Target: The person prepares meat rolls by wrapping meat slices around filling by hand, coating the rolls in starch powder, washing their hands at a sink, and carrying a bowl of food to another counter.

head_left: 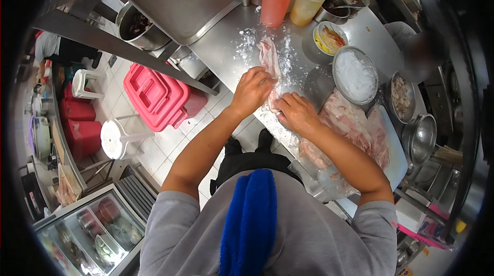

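Left hand [254,90] and right hand [298,115] appear to pinch a raw meat strip [268,55], which might slip from either grip because of white powder [247,45] around it.

Passable over the powder-dusted steel worktop [239,44] just left of the raw meat strip [268,55], but hemmed in by squeeze bottles [277,0] beyond, a metal tray [180,0] farther left, and a powder-filled bowl [355,102] and raw meat slab [352,124] rightward.
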The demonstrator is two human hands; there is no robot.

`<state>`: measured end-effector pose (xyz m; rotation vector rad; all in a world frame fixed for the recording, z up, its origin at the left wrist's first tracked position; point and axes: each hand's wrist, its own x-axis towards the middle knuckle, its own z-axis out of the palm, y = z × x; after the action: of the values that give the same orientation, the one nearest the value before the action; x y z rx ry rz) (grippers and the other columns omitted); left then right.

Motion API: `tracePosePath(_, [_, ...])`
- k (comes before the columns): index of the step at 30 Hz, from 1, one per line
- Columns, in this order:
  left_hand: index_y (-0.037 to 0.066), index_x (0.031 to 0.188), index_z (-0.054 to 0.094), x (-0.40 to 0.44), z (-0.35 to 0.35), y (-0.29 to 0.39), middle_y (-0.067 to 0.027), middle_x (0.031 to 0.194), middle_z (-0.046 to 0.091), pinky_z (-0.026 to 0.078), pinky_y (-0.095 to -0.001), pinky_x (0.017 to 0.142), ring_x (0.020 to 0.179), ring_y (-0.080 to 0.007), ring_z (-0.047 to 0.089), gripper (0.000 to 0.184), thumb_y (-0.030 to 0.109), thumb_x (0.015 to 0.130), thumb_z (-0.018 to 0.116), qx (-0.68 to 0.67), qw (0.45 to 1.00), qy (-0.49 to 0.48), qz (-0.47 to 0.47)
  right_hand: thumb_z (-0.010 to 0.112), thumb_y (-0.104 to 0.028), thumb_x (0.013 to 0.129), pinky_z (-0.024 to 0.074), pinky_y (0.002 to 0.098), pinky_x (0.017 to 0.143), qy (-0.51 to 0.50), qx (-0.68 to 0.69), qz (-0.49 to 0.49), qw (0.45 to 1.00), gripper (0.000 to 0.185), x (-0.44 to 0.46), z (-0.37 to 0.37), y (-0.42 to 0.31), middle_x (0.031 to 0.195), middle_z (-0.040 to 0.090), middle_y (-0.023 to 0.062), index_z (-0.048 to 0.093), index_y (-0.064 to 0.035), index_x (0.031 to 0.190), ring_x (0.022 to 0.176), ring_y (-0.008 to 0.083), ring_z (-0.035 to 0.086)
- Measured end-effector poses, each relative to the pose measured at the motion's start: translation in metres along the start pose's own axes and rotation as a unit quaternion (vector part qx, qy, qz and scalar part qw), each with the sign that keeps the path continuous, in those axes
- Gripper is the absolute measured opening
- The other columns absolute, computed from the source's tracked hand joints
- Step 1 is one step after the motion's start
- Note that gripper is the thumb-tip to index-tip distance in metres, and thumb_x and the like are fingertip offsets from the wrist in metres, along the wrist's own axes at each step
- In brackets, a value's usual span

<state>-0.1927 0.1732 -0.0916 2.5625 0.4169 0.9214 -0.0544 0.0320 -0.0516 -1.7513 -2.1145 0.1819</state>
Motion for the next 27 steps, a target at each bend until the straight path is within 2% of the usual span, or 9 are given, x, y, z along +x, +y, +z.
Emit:
tracePosePath(5, [0.010, 0.097, 0.068, -0.001, 0.003, -0.003, -0.0020, 0.102, 0.060, 0.044, -0.0388, 0.084, 0.108, -0.0261, 0.052, 0.027, 0.006, 0.070, 0.071, -0.014, 1.000, 0.015, -0.018, 0.070, -0.013, 0.065, 0.0477, 0.0349, 0.066, 0.018, -0.017, -0.018, 1.000, 0.021, 0.002, 0.006, 0.001, 0.084, 0.053, 0.0044, 0.057, -0.0084, 0.082, 0.084, 0.0216, 0.055])
tracePosePath(11, [0.009, 0.096, 0.068, -0.003, 0.004, -0.003, -0.0029, 0.102, 0.060, 0.045, -0.0381, 0.083, 0.105, -0.0265, 0.053, 0.026, 0.005, 0.070, 0.071, -0.025, 0.999, 0.025, -0.030, 0.066, -0.009, 0.066, 0.0481, 0.0387, 0.062, 0.061, 0.051, 0.032, 0.996, 0.016, 0.013, -0.019, 0.000, 0.076, 0.055, 0.0062, 0.057, -0.0081, 0.079, 0.074, 0.0253, 0.058])
tracePosePath(14, [0.008, 0.095, 0.068, -0.002, 0.002, -0.001, -0.0048, 0.103, 0.060, 0.044, -0.0380, 0.083, 0.106, -0.0275, 0.053, 0.024, 0.003, 0.071, 0.069, -0.039, 0.998, 0.030, -0.038, 0.065, -0.011, 0.071, 0.0488, 0.0413, 0.066, 0.053, 0.120, 0.062, 0.990, 0.014, 0.035, -0.034, 0.016, 0.078, 0.056, 0.0092, 0.055, -0.0070, 0.080, 0.078, 0.0298, 0.059])
tracePosePath(17, [0.006, 0.102, 0.065, 0.001, -0.001, -0.002, -0.0079, 0.105, 0.059, 0.044, -0.0377, 0.084, 0.106, -0.0290, 0.053, 0.031, 0.000, 0.072, 0.066, -0.051, 0.998, 0.024, -0.035, 0.064, -0.014, 0.073, 0.0487, 0.0424, 0.070, 0.030, 0.109, 0.062, 0.992, 0.013, 0.064, -0.042, 0.031, 0.079, 0.057, 0.0089, 0.057, -0.0071, 0.082, 0.080, 0.0307, 0.059])
tracePosePath(19, [0.005, 0.108, 0.061, 0.002, -0.004, -0.001, -0.0101, 0.110, 0.056, 0.044, -0.0379, 0.087, 0.106, -0.0303, 0.052, 0.037, -0.001, 0.071, 0.064, -0.082, 0.988, 0.077, -0.105, 0.064, -0.015, 0.074, 0.0487, 0.0426, 0.072, 0.030, 0.100, 0.060, 0.993, 0.013, 0.080, -0.035, 0.044, 0.082, 0.058, 0.0090, 0.059, -0.0076, 0.083, 0.082, 0.0309, 0.059])
tracePosePath(20, [0.005, 0.108, 0.061, 0.003, -0.007, -0.001, -0.0101, 0.110, 0.056, 0.044, -0.0379, 0.087, 0.106, -0.0303, 0.052, 0.037, -0.001, 0.071, 0.064, -0.082, 0.988, 0.077, -0.104, 0.063, -0.016, 0.075, 0.0487, 0.0427, 0.075, 0.029, 0.091, 0.059, 0.994, 0.013, 0.087, -0.031, 0.051, 0.084, 0.059, 0.0091, 0.061, -0.0080, 0.085, 0.084, 0.0311, 0.060])
tracePosePath(22, [0.006, 0.108, 0.058, 0.004, -0.016, -0.002, -0.0099, 0.114, 0.055, 0.044, -0.0377, 0.089, 0.107, -0.0301, 0.052, 0.039, 0.002, 0.070, 0.065, 0.002, 0.998, 0.058, -0.022, 0.063, -0.017, 0.076, 0.0489, 0.0424, 0.076, 0.016, 0.085, 0.074, 0.993, 0.013, 0.098, -0.025, 0.060, 0.087, 0.060, 0.0095, 0.062, -0.0085, 0.085, 0.086, 0.0312, 0.060])
tracePosePath(25, [0.007, 0.108, 0.057, 0.010, -0.019, 0.004, -0.0085, 0.118, 0.054, 0.042, -0.0408, 0.091, 0.110, -0.0308, 0.050, 0.037, 0.004, 0.072, 0.065, 0.028, 0.999, -0.003, 0.028, 0.063, -0.019, 0.077, 0.0492, 0.0417, 0.078, -0.026, 0.074, 0.109, 0.991, 0.013, 0.109, -0.018, 0.069, 0.091, 0.061, 0.0103, 0.064, -0.0089, 0.086, 0.089, 0.0313, 0.061])
tracePosePath(27, [0.007, 0.108, 0.057, 0.011, -0.015, 0.001, -0.0080, 0.118, 0.054, 0.043, -0.0395, 0.090, 0.109, -0.0296, 0.051, 0.037, 0.005, 0.072, 0.066, 0.027, 0.999, -0.029, 0.032, 0.063, -0.020, 0.077, 0.0493, 0.0414, 0.079, -0.054, 0.068, 0.128, 0.988, 0.014, 0.114, -0.010, 0.074, 0.092, 0.061, 0.0107, 0.064, -0.0088, 0.085, 0.090, 0.0314, 0.061])
